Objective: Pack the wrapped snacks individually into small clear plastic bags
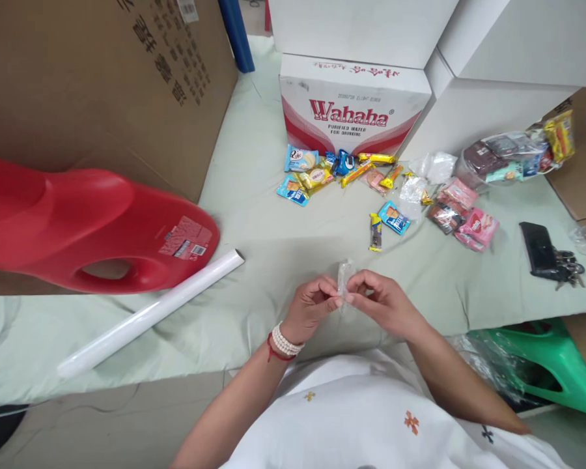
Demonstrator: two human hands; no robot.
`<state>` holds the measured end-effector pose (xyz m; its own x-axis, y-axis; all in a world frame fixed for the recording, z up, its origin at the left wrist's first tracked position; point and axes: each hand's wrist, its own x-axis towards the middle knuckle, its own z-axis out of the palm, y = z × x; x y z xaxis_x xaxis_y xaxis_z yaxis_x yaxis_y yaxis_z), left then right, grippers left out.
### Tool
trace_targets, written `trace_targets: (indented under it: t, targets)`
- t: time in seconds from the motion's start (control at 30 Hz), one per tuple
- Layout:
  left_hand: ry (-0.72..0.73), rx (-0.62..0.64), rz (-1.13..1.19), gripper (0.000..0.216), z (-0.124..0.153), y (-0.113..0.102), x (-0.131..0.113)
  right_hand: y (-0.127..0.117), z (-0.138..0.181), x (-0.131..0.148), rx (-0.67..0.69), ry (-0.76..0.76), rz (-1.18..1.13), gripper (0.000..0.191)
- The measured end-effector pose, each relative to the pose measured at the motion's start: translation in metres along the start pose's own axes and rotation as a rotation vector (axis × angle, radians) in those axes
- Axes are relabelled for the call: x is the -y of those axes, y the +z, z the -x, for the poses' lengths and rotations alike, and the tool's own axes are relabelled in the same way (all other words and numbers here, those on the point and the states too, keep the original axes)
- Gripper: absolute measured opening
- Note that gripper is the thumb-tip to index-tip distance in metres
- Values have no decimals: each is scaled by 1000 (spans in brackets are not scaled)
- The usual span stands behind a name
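A small clear plastic bag [344, 272] stands upright between my two hands, close to the table's front edge. My left hand [313, 303] pinches its left side between thumb and fingers; white beads and a red cord circle that wrist. The bag's other side is pinched by my right hand [383, 302]. Whether anything is inside the bag, I cannot tell. Just beyond lie a yellow-and-dark snack packet [376, 232] and a blue snack packet [394, 217]. Farther off, several wrapped snacks [317, 176] are scattered before the Wahaha water box [354, 114].
A white roll [151, 316] and a red plastic jug [127, 228] lie at the left, beside a cardboard box [102, 85]. Pink packets [476, 228], a snack-filled plastic tub [469, 172] and a black pouch with keys [540, 249] are at the right. A green stool [561, 365] sits below.
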<state>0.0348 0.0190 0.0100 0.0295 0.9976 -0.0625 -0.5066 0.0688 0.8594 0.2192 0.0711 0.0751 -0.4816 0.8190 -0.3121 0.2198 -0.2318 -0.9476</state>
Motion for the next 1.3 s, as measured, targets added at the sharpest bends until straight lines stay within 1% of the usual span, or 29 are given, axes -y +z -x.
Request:
trace_targets:
  t: [0.07, 0.13, 0.23, 0.37, 0.43, 0.5, 0.57, 0.6, 0.63, 0.67, 0.77, 0.8, 0.83, 0.87, 0.93, 1.03, 1.1, 1.2, 1.27, 1.3]
  targets:
    - [-1, -26, 33, 28, 1, -1, -3, 9, -3, -2, 15, 15, -113, 39]
    - [-38, -65, 89, 34, 2, -4, -7, 7, -6, -5, -18, 55, -246, 38]
    - [-94, -127, 171, 37, 3, -12, -13, -10, -5, -6, -77, 93, -375, 37]
    - [-104, -207, 237, 38, 3, -25, -17, -41, 0, -12, -198, 102, -387, 38]
    - [-94, -218, 252, 38, 2, -31, -19, -58, 1, -20, -302, 95, -290, 39]
    - [-73, -225, 244, 36, 2, -34, -20, -69, 2, -29, -501, 55, -62, 37]
    - [-46, -228, 209, 33, 3, -33, -21, -70, 5, -31, -738, -22, 212, 33]
    - [-30, -223, 183, 32, 3, -31, -22, -65, 8, -30, -804, -68, 307, 30]
    - [-11, -212, 150, 30, 3, -28, -22, -56, 12, -26, -796, -113, 353, 26]
    - [7, -195, 114, 29, 4, -25, -22, -45, 15, -21, -707, -155, 353, 22]
    - [36, -126, 17, 27, 5, -14, -19, -4, 16, -2, -244, -289, 271, 15]
    - [31, -101, -3, 27, 5, -11, -19, 8, 13, 3, -122, -343, 263, 14]
    - [24, -81, -15, 27, 6, -9, -18, 16, 8, 6, -36, -396, 268, 15]
    - [18, -70, -19, 27, 7, -8, -18, 22, 3, 8, 13, -444, 282, 16]
    - [12, -80, -3, 30, 8, -8, -18, 24, -6, 9, 43, -503, 313, 14]
    - [-21, -153, 87, 33, 9, -12, -20, 15, -10, 5, -18, -513, 329, 14]
    - [-50, -219, 172, 35, 9, -15, -22, 7, -4, 1, -77, -522, 334, 15]
    - [-65, -282, 270, 36, 8, -17, -24, 1, 10, -5, -158, -614, 406, 20]
    - [-88, -281, 307, 35, 7, -16, -24, 1, 18, -13, -165, -662, 472, 24]
    - [-106, -278, 323, 34, 7, -16, -24, 2, 22, -18, -145, -661, 498, 24]
